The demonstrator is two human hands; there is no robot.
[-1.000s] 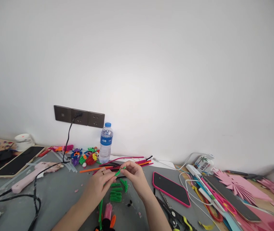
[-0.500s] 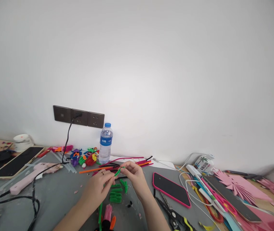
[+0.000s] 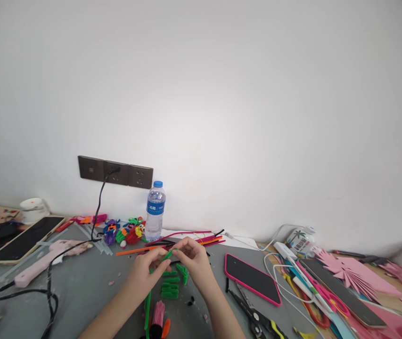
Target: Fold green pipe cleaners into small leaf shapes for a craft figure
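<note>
Both my hands meet over the grey mat, low in the middle of the view. My left hand and my right hand each pinch an end of a short green pipe cleaner piece held between them. Just below the fingers lie several folded green pipe cleaner pieces on the mat. Behind the hands, loose orange, pink and black pipe cleaners are spread out. A bundle of green, pink and orange stems lies near my left forearm.
A water bottle and small colourful pipe-cleaner figures stand by the wall. A pink-cased phone, pliers and scissors lie to the right. A pink glue gun, its black cable and another phone are to the left.
My hands have come closer together, and the green piece between them sits a little lower and looks more bent. Everything else on the table stays put.
</note>
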